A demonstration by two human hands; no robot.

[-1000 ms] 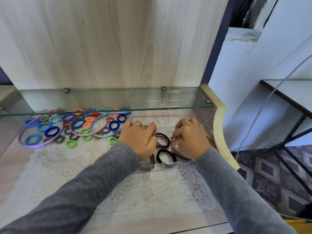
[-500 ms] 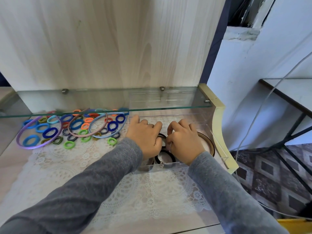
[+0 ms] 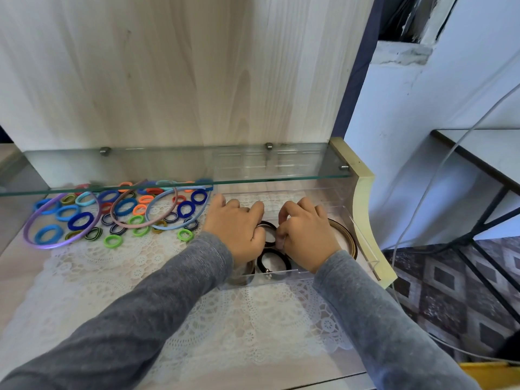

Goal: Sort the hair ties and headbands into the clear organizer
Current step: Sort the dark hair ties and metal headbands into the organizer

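Head, two hands [image 3: 236, 229] [image 3: 306, 235] in organizer [image 3: 298, 275] — three headbands [image 3: 26, 230] [image 3: 132, 227] [image 3: 147, 213] outside

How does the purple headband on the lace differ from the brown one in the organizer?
The purple headband is lilac, the brown headband dark. The purple one lies on the lace mat around several hair ties; the brown one lies in the clear organizer. The purple one shows almost whole; the right hand hides part of the brown one. Both are thin curved bands.

Clear glossy plastic organizer [image 3: 298, 276]
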